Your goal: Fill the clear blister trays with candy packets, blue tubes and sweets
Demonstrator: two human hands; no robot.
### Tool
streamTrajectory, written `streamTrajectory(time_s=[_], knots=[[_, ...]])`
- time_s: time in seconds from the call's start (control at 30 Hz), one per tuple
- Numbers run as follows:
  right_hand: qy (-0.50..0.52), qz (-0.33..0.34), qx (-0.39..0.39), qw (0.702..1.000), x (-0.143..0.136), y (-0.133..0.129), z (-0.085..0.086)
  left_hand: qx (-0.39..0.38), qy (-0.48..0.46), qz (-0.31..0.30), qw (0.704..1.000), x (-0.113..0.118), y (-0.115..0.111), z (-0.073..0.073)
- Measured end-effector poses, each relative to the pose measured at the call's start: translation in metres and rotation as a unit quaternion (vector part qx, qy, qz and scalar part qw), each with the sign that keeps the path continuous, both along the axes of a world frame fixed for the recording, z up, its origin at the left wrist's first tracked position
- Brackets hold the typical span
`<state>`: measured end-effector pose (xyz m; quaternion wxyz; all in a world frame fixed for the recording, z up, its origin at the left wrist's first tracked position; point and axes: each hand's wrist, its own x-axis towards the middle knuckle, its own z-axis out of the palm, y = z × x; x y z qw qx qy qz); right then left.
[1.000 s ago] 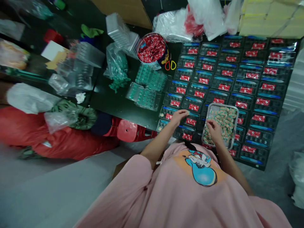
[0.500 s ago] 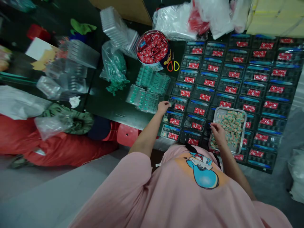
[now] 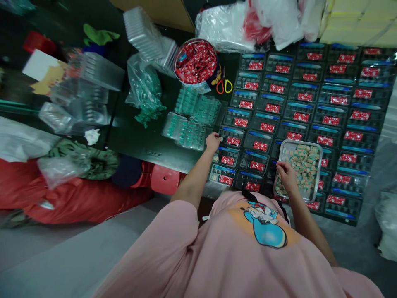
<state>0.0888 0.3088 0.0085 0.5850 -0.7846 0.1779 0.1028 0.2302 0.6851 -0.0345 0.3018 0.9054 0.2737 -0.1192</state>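
My left hand (image 3: pixel 212 142) is at the left edge of the rows of clear plastic trays. Its fingertips are pinched on a small pale block (image 3: pixel 221 139), over a tray (image 3: pixel 232 136) that contains a blue pen and a red patterned packet. My right hand (image 3: pixel 288 175) hangs over the left side of a metal pan (image 3: pixel 319 176) heaped with small beige-and-green blocks (image 3: pixel 305 159). Its thumb and finger are pressed together; what they hold, if anything, is too small to make out. Similar blocks sit in the nearest trays (image 3: pixel 222 175) on the left.
Left of the trays lie packs of green pieces (image 3: pixel 190 134) and a plastic bag of green pieces (image 3: pixel 144 87). Behind stand a round tub of red packets (image 3: pixel 198 62) and scissors with red and yellow handles (image 3: pixel 228 86). A red stool (image 3: pixel 164 179) is by the table edge.
The view has shifted slightly. Both hands stay in nearly the same places, the left still by the same tray and the right still over the pan's left side.
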Motion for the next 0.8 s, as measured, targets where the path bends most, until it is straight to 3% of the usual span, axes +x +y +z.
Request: streamTrajectory(time_s=[0.4, 0.8], knots=[[0.009, -0.034, 0.002, 0.999, -0.015, -0.015, -0.01, 0.017, -0.025, -0.02, 0.999, -0.005, 0.001, -0.003], [0.003, -0.096, -0.061, 0.993, -0.035, -0.06, -0.02, 0.089, -0.025, -0.062, 0.994, 0.001, -0.002, -0.002]])
